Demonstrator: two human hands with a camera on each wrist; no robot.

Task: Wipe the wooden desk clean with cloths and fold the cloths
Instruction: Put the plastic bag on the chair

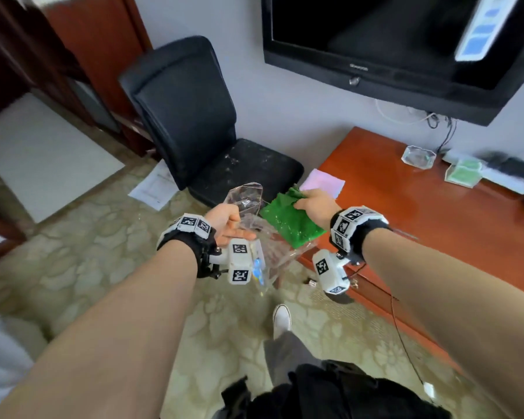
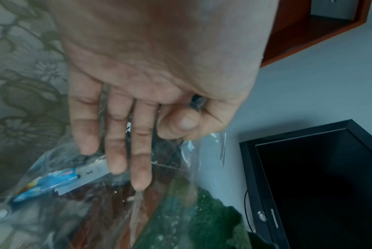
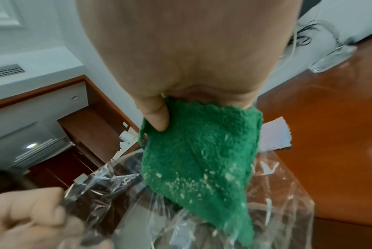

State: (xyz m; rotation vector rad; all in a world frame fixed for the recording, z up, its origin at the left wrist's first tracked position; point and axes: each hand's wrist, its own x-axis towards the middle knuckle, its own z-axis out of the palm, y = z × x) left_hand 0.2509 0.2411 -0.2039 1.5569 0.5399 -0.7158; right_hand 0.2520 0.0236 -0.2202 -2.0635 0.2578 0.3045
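My right hand [image 1: 307,201] grips the top edge of a green cloth [image 1: 288,220] speckled with pale crumbs, just off the left end of the wooden desk [image 1: 421,213]. The cloth [image 3: 202,160] hangs down, thumb [image 3: 157,118] pressed on it, and its lower end dips into the mouth of a clear plastic bag [image 3: 283,193]. My left hand [image 1: 233,225] holds that bag [image 1: 245,204] open. In the left wrist view its thumb and forefinger [image 2: 181,124] pinch the bag's rim [image 2: 210,148] while the other fingers stay straight. A pink cloth [image 1: 322,182] lies flat on the desk's left corner.
A black office chair [image 1: 194,131] stands left of the desk, close behind the bag. On the desk's far side sit a glass ashtray [image 1: 418,157], a green box [image 1: 463,173] and cables. A wall TV [image 1: 406,49] hangs above. Papers [image 1: 155,189] lie on the patterned floor.
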